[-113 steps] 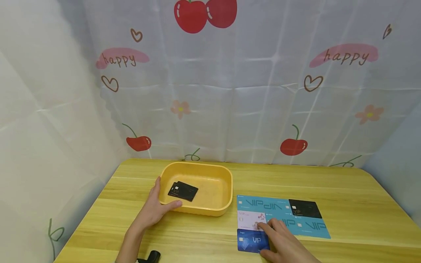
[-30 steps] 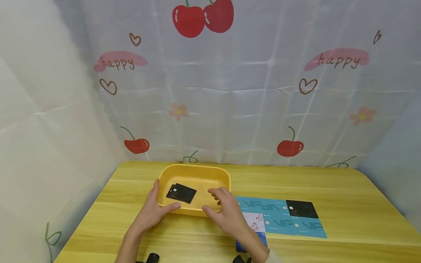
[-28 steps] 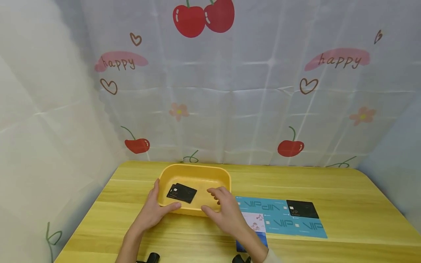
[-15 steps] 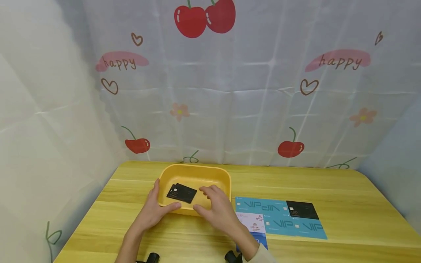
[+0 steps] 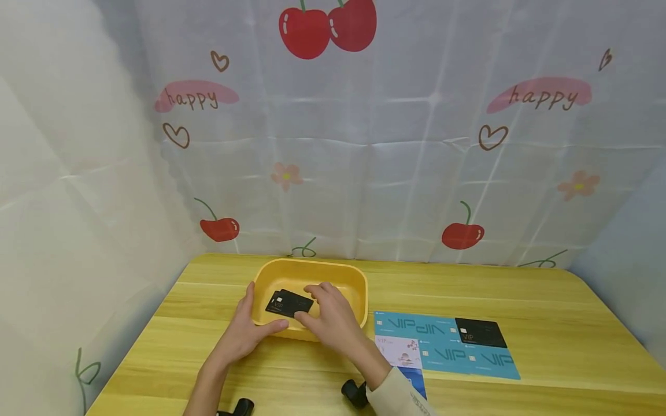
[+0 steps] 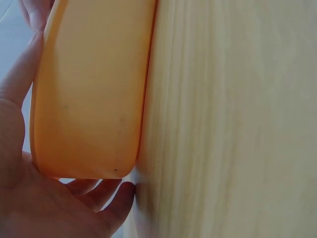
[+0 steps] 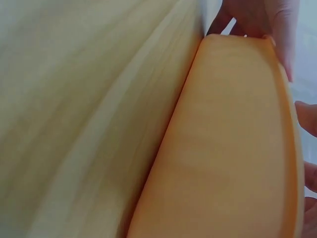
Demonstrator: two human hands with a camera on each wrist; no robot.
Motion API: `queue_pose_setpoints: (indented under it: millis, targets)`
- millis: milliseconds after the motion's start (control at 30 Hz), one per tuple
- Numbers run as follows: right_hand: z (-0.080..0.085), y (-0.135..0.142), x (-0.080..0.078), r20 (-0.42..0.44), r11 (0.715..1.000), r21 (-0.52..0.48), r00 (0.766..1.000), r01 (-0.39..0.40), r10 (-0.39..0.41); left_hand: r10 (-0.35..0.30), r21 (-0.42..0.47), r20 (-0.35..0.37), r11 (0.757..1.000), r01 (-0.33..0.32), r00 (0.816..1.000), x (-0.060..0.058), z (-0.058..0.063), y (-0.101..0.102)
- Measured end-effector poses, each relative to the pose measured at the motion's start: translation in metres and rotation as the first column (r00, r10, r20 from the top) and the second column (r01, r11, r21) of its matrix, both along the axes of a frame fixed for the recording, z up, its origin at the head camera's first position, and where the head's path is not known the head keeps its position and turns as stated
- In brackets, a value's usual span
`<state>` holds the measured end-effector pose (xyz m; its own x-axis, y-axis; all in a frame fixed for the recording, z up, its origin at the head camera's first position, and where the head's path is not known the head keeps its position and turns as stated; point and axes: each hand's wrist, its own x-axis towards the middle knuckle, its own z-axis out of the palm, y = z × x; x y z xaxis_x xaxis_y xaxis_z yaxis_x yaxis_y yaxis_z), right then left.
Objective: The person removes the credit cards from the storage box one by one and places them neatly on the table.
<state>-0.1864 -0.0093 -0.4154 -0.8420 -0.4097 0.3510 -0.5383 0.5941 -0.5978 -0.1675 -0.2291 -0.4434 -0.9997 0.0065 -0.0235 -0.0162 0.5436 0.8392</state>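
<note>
A yellow plastic bin point(image 5: 343, 274) sits on the table, with black VIP cards point(image 5: 288, 303) overlapping on its floor. My left hand point(image 5: 245, 332) grips its left end, thumb over the front rim and fingers against the side. In the left wrist view, those fingers point(image 6: 116, 206) lie along the end wall of the bin. My right hand point(image 5: 333, 318) reaches over the front rim, fingers bent and thumb spread apart from them, close to the right edge of the black cards. Contact with the cards cannot be made out. The bin wall hides the cards in both wrist views.
Right of the bin, several teal VIP cards point(image 5: 447, 353) lie side by side with a black card point(image 5: 481, 333), a pink-white card point(image 5: 398, 351) and a blue card point(image 5: 413, 378) partly behind my right sleeve point(image 5: 398, 396). A printed curtain point(image 5: 364, 190) hangs behind the wooden table point(image 5: 562, 323).
My right hand has left the cards on the table and come over the bin, then moved further left to the black cards. The left hand has kept its grip.
</note>
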Motion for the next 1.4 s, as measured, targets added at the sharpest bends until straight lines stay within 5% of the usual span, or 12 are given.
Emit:
queue_pose_setpoints:
  millis: [300, 633, 1400]
  targets:
    - [-0.003, -0.013, -0.014, -0.002, 0.998, 0.047, 0.999, -0.035, 0.035, 0.000, -0.004, 0.003, 1.000, 0.000, 1.000, 0.000, 0.001, 0.000]
    - [-0.005, -0.023, -0.024, 0.109, 0.987, 0.155, 0.994, -0.032, 0.015, -0.006, -0.011, 0.008, 1.000, 0.006, 1.000, 0.000, 0.002, 0.002]
    - [-0.018, -0.039, -0.046, 0.139, 0.958, 0.282, 0.990, -0.058, 0.019, 0.007, 0.017, 0.004, 1.000, -0.007, 1.000, 0.000, 0.001, 0.001]
